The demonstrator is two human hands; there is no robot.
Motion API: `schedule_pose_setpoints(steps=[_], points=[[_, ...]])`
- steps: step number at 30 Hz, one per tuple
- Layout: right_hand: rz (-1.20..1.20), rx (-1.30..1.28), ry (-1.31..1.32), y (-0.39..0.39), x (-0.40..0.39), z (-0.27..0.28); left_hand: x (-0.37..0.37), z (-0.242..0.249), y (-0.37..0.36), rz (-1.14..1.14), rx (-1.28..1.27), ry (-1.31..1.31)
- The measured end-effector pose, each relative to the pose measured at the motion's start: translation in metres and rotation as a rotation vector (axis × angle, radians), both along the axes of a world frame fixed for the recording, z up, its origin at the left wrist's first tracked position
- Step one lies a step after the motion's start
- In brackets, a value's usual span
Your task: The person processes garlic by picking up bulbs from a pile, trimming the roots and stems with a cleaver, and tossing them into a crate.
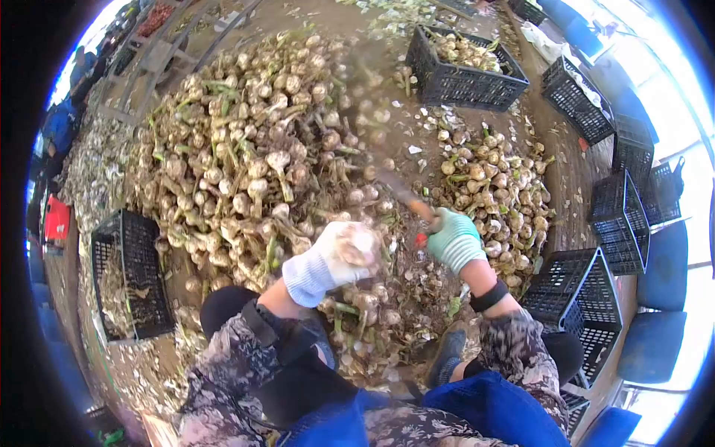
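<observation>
My left hand, in a white knitted glove, is closed around a garlic bulb, which is blurred by motion. My right hand, in a green-and-white striped glove, grips a knife by its orange-brown handle. The blade points up and left, away from me, and is also smeared. A large heap of garlic with stalks on lies ahead and to the left of my left hand. Beyond my right hand is a smaller pile of trimmed-looking bulbs. Peelings and cut stalks litter the ground between my feet.
A black crate holding garlic stands ahead to the right. Another black crate with stalk scraps is at left. Several more black crates line the right side beside blue barrel-like objects. A metal frame lies at the upper left.
</observation>
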State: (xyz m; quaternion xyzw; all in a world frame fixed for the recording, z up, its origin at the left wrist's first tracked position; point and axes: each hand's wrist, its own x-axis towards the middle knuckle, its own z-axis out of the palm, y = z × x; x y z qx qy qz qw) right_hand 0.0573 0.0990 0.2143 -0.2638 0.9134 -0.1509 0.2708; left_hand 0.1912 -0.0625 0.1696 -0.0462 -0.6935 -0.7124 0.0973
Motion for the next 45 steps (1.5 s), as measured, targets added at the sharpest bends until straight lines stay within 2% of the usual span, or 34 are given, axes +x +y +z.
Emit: schedule_pose_setpoints(steps=[1, 2, 5, 7, 8, 9, 10, 11, 15, 16, 17, 18, 19, 21, 23, 24, 27, 28, 31, 32, 33, 35, 36, 37, 38, 39, 41, 43, 44, 45], points=[[-0.238, -0.099, -0.113, 0.005, -0.015, -0.027, -0.004, 0.010, -0.001, 0.094, -0.265, 0.043], [-0.484, -0.438, -0.245, 0.005, -0.004, -0.027, -0.015, 0.032, -0.004, 0.170, 0.094, -0.311], [-0.574, -0.731, -0.780, -0.006, 0.036, -0.021, -0.020, 0.026, -0.005, 0.217, 0.906, -0.313], [-0.555, -1.063, -0.832, -0.021, 0.060, -0.060, -0.025, 0.027, 0.003, 0.322, 1.118, -0.255], [-0.675, -1.084, -0.938, -0.028, 0.069, -0.065, -0.025, 0.003, -0.004, 0.316, 1.135, -0.157], [-0.686, -1.253, -0.890, -0.037, 0.075, -0.093, -0.023, 0.004, -0.001, 0.350, 0.953, -0.104], [-0.703, -1.153, -0.881, -0.039, 0.076, -0.079, -0.021, 0.009, 0.006, 0.380, 0.771, -0.051], [-0.719, -1.054, -0.870, -0.042, 0.076, -0.064, -0.018, 0.018, 0.006, 0.331, 0.808, -0.059], [-0.778, -1.149, -0.753, -0.031, 0.045, -0.093, -0.012, 0.032, 0.005, 0.241, 0.805, -0.128], [-0.657, -1.181, -0.651, -0.026, 0.039, -0.071, -0.011, 0.024, -0.003, 0.140, 0.826, -0.184], [-0.536, -1.205, -0.548, -0.018, 0.035, -0.040, -0.008, 0.030, -0.004, 0.178, 0.868, -0.266], [-0.407, -1.168, -0.479, -0.010, 0.028, -0.024, -0.007, 0.029, -0.010, 0.114, 0.719, -0.294], [-0.339, -1.132, -0.415, -0.003, 0.012, -0.041, -0.007, 0.029, -0.013, 0.052, 0.571, -0.322], [-0.335, -1.105, -0.372, -0.002, 0.008, -0.040, -0.009, 0.027, 0.000, 0.069, 0.170, -0.355], [-0.429, -1.222, -0.512, -0.009, 0.011, -0.034, -0.016, 0.017, 0.012, 0.164, -0.100, -0.505], [-0.476, -1.277, -0.586, -0.011, 0.013, -0.032, -0.011, 0.016, 0.022, 0.226, 0.256, -0.554], [-0.392, -0.764, -0.297, 0.011, -0.001, -0.026, -0.008, 0.023, 0.018, 0.240, 0.354, -0.627], [-0.341, -0.698, -0.317, 0.022, -0.001, -0.038, -0.011, 0.030, 0.018, 0.262, 0.310, -0.630], [0.042, -0.895, -0.342, 0.024, 0.027, -0.005, -0.010, 0.034, 0.012, 0.080, 0.418, -0.619], [0.124, -0.791, -0.338, 0.024, 0.028, -0.005, -0.006, 0.024, 0.012, 0.039, 0.175, -0.415], [0.064, -0.672, -0.446, 0.024, 0.024, -0.029, -0.002, 0.013, 0.012, 0.049, -0.058, -0.205], [0.136, -0.085, -0.121, 0.049, 0.012, -0.085, -0.005, 0.017, 0.008, 0.043, -0.163, -0.064], [-0.042, -0.168, -0.255, 0.055, -0.003, -0.095, -0.012, 0.037, 0.000, 0.048, 0.324, -0.665], [-0.207, -0.234, -0.408, 0.063, -0.012, -0.104, -0.012, 0.029, -0.002, 0.132, 0.220, -0.554], [-0.376, -0.285, -0.574, 0.068, -0.010, -0.105, -0.016, 0.023, -0.002, 0.218, 0.172, -0.628], [-0.275, -0.208, -0.406, 0.066, -0.009, -0.106, -0.023, 0.019, -0.002, 0.290, 0.110, -0.694], [-0.239, -0.405, -0.398, 0.045, 0.008, -0.065, -0.036, 0.002, 0.003, 0.384, -0.157, -0.728], [-0.138, -0.642, -0.432, 0.030, 0.021, -0.054, -0.040, -0.001, 0.014, 0.419, -0.565, -0.602], [-0.089, -0.759, -0.446, 0.028, 0.023, -0.053, -0.041, -0.001, 0.020, 0.468, -0.665, -0.485], [-0.093, -0.513, -0.540, 0.029, 0.019, -0.058, -0.042, 0.000, 0.026, 0.514, -0.761, -0.363]])
